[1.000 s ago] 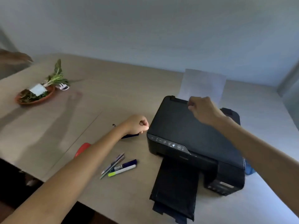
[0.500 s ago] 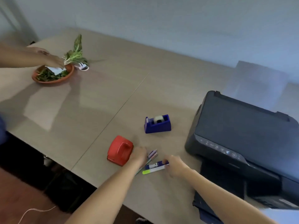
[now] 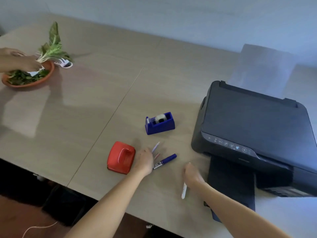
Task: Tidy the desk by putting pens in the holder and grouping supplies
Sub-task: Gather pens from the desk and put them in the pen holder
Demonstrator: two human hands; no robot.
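Beside the printer (image 3: 253, 127), the right hand (image 3: 193, 176) has lifted the white marker (image 3: 184, 190).

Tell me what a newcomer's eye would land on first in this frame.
The big black printer at the right of the desk, then the bright red hole punch near the front edge with the blue tape dispenser behind it. Between them the left hand reaches into a few loose pens beside a blue marker, while the right hand carries off a white pen. Far left, another person's hand is at a dish of greens.
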